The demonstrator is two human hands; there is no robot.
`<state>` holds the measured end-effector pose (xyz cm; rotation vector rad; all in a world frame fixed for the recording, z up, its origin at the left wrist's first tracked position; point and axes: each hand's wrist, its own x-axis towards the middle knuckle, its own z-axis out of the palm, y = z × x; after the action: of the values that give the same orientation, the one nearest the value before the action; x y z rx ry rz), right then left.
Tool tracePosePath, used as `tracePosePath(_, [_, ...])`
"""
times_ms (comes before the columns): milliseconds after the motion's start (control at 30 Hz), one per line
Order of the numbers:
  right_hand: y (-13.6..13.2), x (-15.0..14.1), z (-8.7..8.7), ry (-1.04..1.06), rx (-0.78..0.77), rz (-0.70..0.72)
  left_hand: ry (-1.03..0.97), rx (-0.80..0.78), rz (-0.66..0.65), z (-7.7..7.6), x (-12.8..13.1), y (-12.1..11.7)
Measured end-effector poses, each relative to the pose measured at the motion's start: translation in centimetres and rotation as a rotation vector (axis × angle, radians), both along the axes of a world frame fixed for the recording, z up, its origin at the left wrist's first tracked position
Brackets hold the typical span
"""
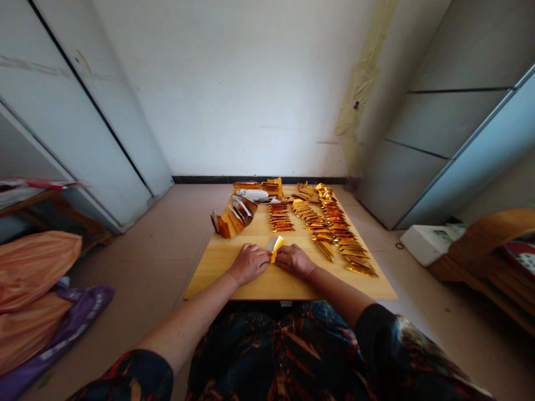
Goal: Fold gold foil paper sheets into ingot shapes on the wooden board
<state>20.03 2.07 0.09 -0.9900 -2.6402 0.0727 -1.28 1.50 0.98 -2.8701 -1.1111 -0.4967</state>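
Note:
My left hand (249, 263) and my right hand (295, 260) rest on a light wooden table (221, 273), pinching a folded sheet of gold foil paper (277, 249) between them. Its white backing shows on the side towards my left hand. Beyond my hands lie several rows of folded gold foil strips (330, 229). Nearer my left hand stands a cluster of folded gold pieces (233, 218), with a white paper bundle (251, 194) behind it. Parts of the sheet are hidden by my fingers.
The table stands on a beige tile floor against a white wall. Orange bags (33, 273) and purple cloth (62, 334) lie at the left. A white box (428, 242) and a curved wooden chair (493, 250) stand at the right, beside grey cabinet doors (455, 145).

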Motion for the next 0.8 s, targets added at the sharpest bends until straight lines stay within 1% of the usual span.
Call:
tracePosePath(133, [0.4, -0.1, -0.2, 0.037, -0.027, -0.003, -0.033, 0.035, 0.049, -0.3, 0.7, -0.5])
tracePosePath(233, [0.9, -0.2, -0.2, 0.089, -0.117, 0.007, -0.063, 0.051, 0.089, -0.5, 1.2, -0.7])
tracePosePath(300, [1.2, -0.4, -0.2, 0.116, -0.171, -0.025, -0.085, 0.053, 0.109, -0.7, 1.5, -0.8])
tracePosePath(367, [1.5, -0.5, -0.2, 0.13, -0.193, -0.059, -0.104, 0.051, 0.124, -0.7, 1.6, -0.8])
tracePosePath(500, [1.8, -0.5, 0.1, 0.139, -0.21, -0.059, -0.117, 0.062, 0.135, -0.9, 1.6, -0.7])
tracePosePath(667, [1.3, 0.3, 0.3, 0.202, -0.239, -0.007, -0.126, 0.083, 0.139, -1.2, 1.5, -0.6])
tracePosePath(800, [0.9, 0.4, -0.1, 0.241, -0.17, -0.016, -0.127, 0.094, 0.141, -1.4, 1.5, -0.4])
